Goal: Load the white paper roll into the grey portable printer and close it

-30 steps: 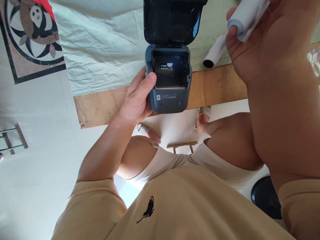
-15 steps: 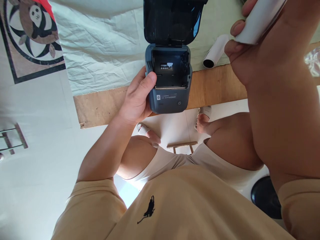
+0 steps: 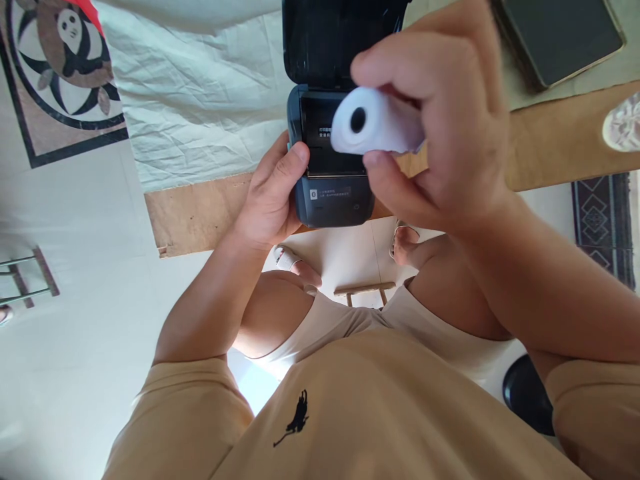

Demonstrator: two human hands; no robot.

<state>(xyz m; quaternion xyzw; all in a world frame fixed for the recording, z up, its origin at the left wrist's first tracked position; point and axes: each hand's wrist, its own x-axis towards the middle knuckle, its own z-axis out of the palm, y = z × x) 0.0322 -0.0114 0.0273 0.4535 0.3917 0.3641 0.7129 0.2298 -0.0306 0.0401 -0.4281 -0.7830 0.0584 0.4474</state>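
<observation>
Left hand [image 3: 274, 193]: mine, clamped on the left side of a dark blue-grey plastic printer [image 3: 334, 205] with rounded corners, my thumb bent over the rim of its bay.
Right hand [image 3: 440, 113]: mine, closed on a white paper roll [image 3: 390, 125], thumb under it and index finger over the top.
Roll: in front of the right part of the printer's bay, tilted, its round dark core hole facing me; whether it touches the printer I cannot tell.
Bay [image 3: 320, 157]: the black hollow in the printer, uncovered, its right part hidden by the roll and my hand.
Lid [image 3: 325, 47]: glossy black plastic, swung open at the printer's far end.
Front panel: nearest me on the printer, with a small printed strip whose words are too small to read.
Table [image 3: 200, 217]: a bare brown wooden edge running out left and right of the printer, whose near end juts past it.
Cloth [image 3: 200, 93]: pale green, wrinkled, spread over the table left and right of the printer.
Slab [image 3: 565, 40]: dark, flat and rectangular, on the cloth well to the printer's right.
Clear shiny object [image 3: 624, 125]: far right of the printer, at the table's edge, too indistinct to name.
Panda picture [image 3: 73, 60]: round, inside a dark border, well left of the printer, beside the cloth.
</observation>
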